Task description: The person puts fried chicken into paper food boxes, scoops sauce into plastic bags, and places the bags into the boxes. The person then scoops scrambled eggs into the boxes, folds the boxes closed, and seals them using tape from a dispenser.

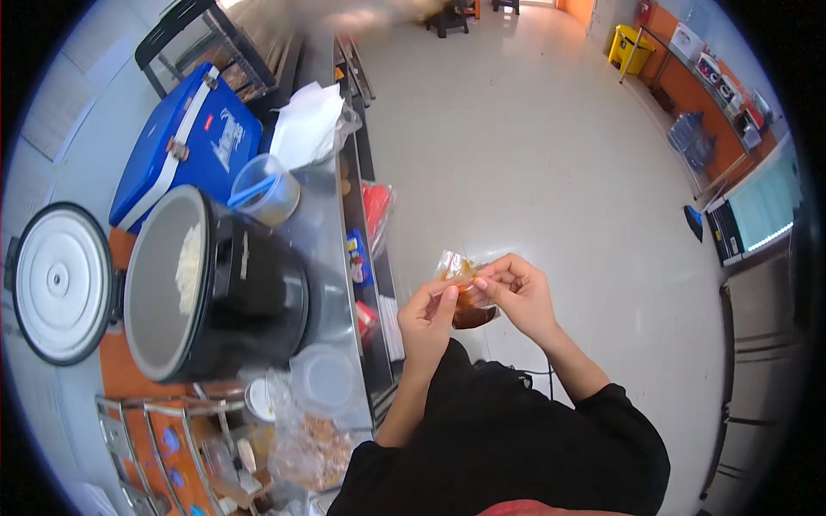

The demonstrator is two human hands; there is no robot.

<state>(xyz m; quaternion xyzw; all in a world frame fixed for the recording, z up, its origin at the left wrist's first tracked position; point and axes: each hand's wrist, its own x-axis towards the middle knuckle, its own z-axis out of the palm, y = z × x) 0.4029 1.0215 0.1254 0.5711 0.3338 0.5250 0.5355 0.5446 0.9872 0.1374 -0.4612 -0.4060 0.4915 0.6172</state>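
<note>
A small clear plastic bag (471,316) with dark reddish-brown sauce hangs between my two hands, in front of my body. My left hand (428,320) pinches the upper part of the bag between thumb and fingers. On the other side, my right hand (520,297) pinches the same part, its fingertips close to those of my left hand. The bag's top edge sticks up behind the fingers.
On the steel counter (331,258) at left stand an open rice cooker (258,297), a blue cooler (189,138), a plastic cup (280,202) and a clear round lid (323,378). A metal rack (163,439) is at lower left. Shelves run beneath the counter.
</note>
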